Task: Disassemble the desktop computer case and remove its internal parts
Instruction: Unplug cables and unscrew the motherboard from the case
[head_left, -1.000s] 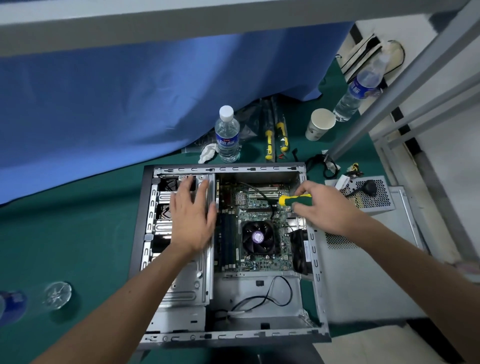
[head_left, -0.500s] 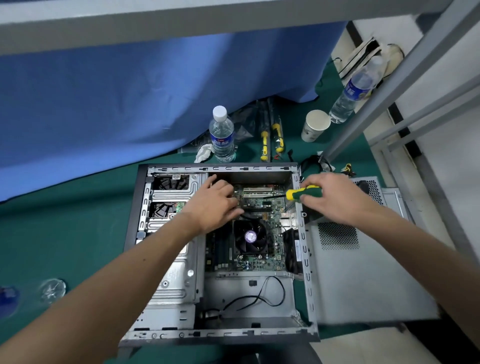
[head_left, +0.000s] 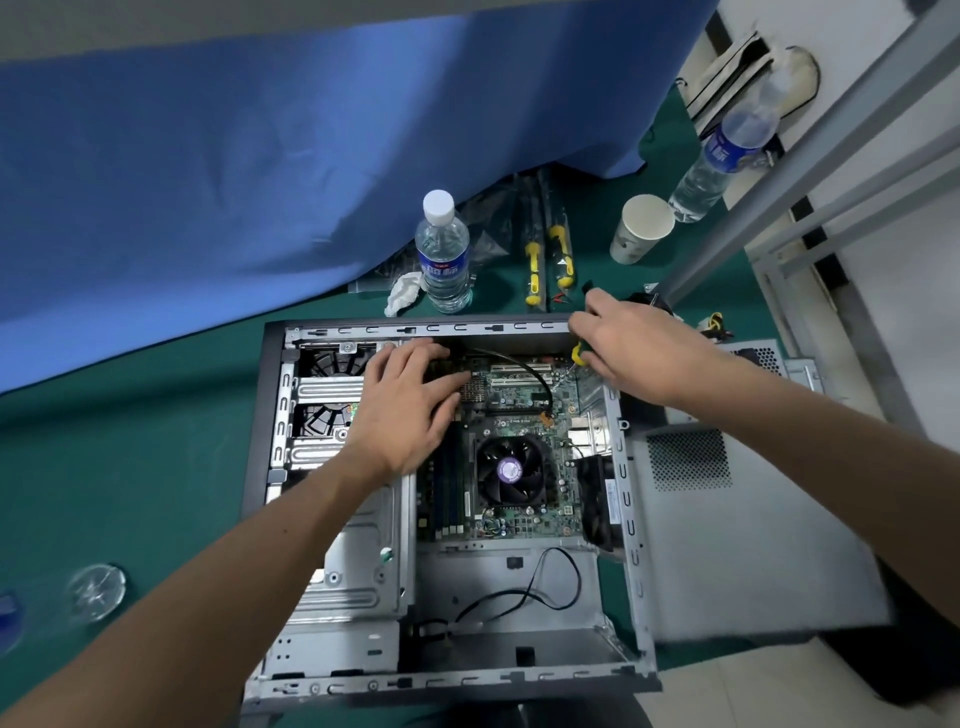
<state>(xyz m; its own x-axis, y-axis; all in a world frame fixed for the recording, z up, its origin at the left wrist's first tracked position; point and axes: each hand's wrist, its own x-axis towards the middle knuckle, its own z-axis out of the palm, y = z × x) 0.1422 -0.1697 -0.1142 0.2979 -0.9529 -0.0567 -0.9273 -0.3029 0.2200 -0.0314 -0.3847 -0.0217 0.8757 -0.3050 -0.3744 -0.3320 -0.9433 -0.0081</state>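
The open computer case (head_left: 631, 525) lies on its side on the green table. Its motherboard (head_left: 524, 410) carries a black CPU fan (head_left: 510, 472). My left hand (head_left: 410, 405) rests on the board's upper left part, fingers spread and relaxed, beside the drive cage (head_left: 358, 566). At the case's top right corner my right hand (head_left: 631, 345) grips a yellow-and-green screwdriver (head_left: 577, 354), its tip pointing down at the board; most of the handle is hidden by the hand.
The removed side panel (head_left: 748, 535) lies right of the case. Behind it stand a water bottle (head_left: 443, 254), two yellow-handled tools (head_left: 548, 260), a paper cup (head_left: 641, 228) and a second bottle (head_left: 724, 150). A blue cloth (head_left: 260, 156) hangs at the back. A metal frame (head_left: 810, 145) rises at right.
My left hand moved from the drive cage onto the motherboard's upper left. My right hand carried the screwdriver up to the case's top right corner and turned it more upright.
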